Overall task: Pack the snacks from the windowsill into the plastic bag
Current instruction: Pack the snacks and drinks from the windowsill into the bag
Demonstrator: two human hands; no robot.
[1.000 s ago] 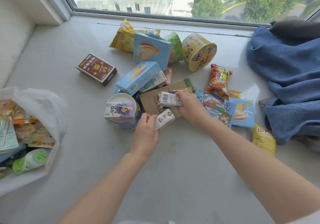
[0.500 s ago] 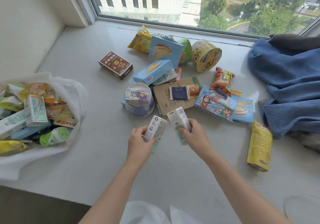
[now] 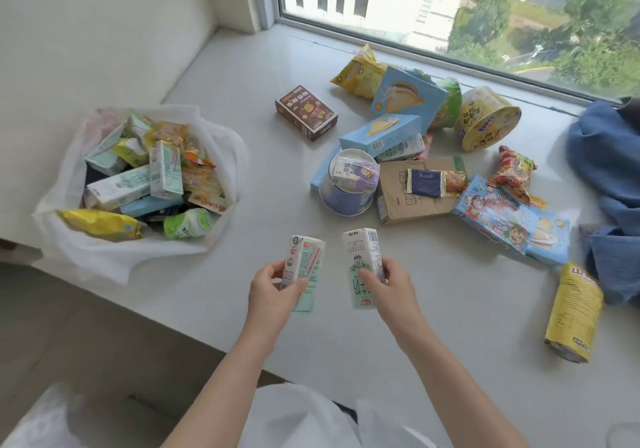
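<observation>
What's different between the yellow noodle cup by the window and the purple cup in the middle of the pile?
The yellow noodle cup lies tipped on its side, lid facing the camera; the purple cup stands upside down. The purple cup carries a small carton on top; nothing rests on the yellow noodle cup. Both are tapered round tubs on the windowsill, not yet bagged.
</observation>
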